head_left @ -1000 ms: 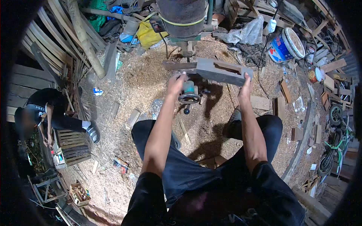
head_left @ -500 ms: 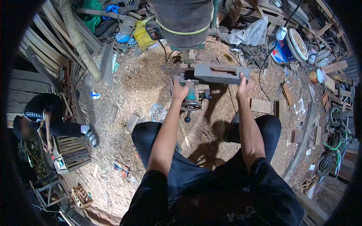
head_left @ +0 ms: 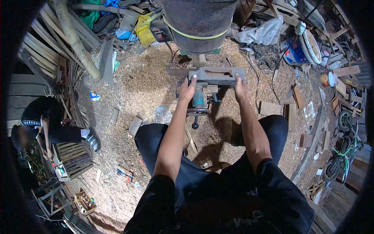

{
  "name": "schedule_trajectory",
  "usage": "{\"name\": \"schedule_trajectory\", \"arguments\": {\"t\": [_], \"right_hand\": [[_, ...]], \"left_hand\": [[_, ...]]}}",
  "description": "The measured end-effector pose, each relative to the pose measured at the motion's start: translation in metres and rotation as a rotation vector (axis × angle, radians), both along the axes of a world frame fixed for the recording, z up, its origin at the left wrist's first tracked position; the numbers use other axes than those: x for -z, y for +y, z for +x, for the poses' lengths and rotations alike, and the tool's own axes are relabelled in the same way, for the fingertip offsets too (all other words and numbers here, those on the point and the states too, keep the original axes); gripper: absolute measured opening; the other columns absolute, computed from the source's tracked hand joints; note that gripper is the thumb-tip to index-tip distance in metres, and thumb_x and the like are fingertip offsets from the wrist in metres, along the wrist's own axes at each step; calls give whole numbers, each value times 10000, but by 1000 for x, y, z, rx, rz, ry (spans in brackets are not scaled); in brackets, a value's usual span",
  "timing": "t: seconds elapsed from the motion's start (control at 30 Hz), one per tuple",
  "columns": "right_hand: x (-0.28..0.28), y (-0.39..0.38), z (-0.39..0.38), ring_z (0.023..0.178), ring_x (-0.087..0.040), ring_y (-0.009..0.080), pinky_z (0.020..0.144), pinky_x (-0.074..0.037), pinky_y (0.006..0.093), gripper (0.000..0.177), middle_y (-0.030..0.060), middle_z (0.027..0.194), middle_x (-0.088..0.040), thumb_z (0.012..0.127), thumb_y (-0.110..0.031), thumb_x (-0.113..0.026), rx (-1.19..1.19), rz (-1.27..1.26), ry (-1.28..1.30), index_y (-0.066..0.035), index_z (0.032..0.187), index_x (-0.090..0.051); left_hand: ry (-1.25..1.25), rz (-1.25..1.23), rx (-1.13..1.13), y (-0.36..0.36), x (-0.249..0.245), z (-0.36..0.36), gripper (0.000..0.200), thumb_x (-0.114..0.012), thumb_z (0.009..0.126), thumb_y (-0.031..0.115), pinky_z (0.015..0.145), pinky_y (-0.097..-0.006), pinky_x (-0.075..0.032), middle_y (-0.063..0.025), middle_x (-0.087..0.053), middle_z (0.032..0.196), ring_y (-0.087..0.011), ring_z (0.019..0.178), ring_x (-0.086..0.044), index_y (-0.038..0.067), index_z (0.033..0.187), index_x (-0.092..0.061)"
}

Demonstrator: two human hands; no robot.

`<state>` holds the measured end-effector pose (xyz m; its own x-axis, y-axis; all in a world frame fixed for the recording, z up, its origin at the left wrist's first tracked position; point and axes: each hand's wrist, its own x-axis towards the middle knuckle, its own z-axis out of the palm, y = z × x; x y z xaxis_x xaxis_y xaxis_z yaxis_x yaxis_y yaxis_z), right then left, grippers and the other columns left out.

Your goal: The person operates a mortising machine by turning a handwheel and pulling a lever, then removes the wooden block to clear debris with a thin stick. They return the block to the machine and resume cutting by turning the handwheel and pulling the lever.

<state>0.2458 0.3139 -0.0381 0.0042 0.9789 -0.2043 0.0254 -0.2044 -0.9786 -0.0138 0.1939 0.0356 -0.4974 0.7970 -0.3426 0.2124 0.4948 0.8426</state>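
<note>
A grey wooden block (head_left: pixel 213 80) with a long rectangular slot cut in its upper face lies across a small machine table in front of me. My left hand (head_left: pixel 187 90) grips its left end, the thumb over the near edge. On the right end, my right hand (head_left: pixel 240 90) holds it with the thumb on top. Under the block is the green machine support (head_left: pixel 198 97), with a handwheel (head_left: pixel 198 112) and a black-knobbed lever (head_left: pixel 195 125) below. A dark flat bar (head_left: pixel 177 71) sticks out leftward behind the block. The fingers beneath the block are hidden.
A large dark drum-like machine body (head_left: pixel 198 23) with a yellow band stands just beyond. Wood shavings cover the floor (head_left: pixel 136 85). Wood offcuts (head_left: pixel 269 108) lie to the right, near a paint bucket (head_left: pixel 300 50). Another person (head_left: pixel 46 121) sits at left by a slatted crate (head_left: pixel 74 158).
The block has shifted left along the machine table, and my right hand has moved left with it. My left hand's thumb now rests on the block's left end.
</note>
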Motion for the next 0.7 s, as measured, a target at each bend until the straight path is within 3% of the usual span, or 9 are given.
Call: {"name": "schedule_trajectory", "arguments": {"t": [0.07,0.1,0.13,0.23,0.33,0.43,0.7], "right_hand": [[-5,-10,-19,1109,-542,208,981,-404,342,556,110,1209,-606,966,-425,-557,-64,-23,-105,38,1273,-563],[-39,-23,-34,1106,-547,226,988,-400,345,548,124,1201,-614,960,-401,-570,-50,76,-75,53,1267,-564],[-37,-23,-36,1110,-546,231,991,-398,345,553,127,1208,-611,957,-399,-573,-38,62,-52,57,1269,-561],[-38,-23,-39,1104,-551,236,988,-401,343,564,138,1212,-609,936,-390,-597,9,29,33,67,1265,-560],[-35,-22,-39,1100,-545,219,965,-416,339,580,133,1209,-608,933,-411,-603,7,28,16,66,1263,-560],[-39,-24,-42,1054,-554,197,925,-434,331,556,122,1152,-624,945,-407,-596,36,10,25,52,1257,-572],[-31,-21,-41,864,-549,146,730,-458,298,552,86,1036,-636,950,-444,-602,58,164,-70,20,1249,-583]], "left_hand": [[16,-45,-52,0,7,-5,856,-540,898,578,1128,-401,-299,-311,-447,1403,-398,1334,-423,-53,1444,-346],[-39,-6,-44,-3,12,-10,865,-533,902,578,1114,-405,-321,-312,-444,1404,-402,1311,-448,-62,1447,-330],[-95,32,-35,-6,14,-14,874,-527,906,579,1100,-408,-343,-313,-442,1405,-406,1289,-473,-71,1450,-313],[60,-11,-9,-10,15,-19,870,-504,925,564,1087,-420,-352,-322,-423,1414,-420,1280,-473,-99,1446,-290],[-231,43,-43,-19,-22,-13,854,-481,935,565,1104,-417,-324,-334,-426,1403,-433,1307,-436,-104,1435,-307],[38,30,32,-13,9,-21,826,-478,936,567,1087,-418,-346,-325,-463,1373,-431,1286,-459,-83,1426,-340],[120,41,73,-24,-4,-13,791,-468,938,568,1072,-434,-365,-303,-498,1351,-412,1269,-482,-38,1432,-349]]}}
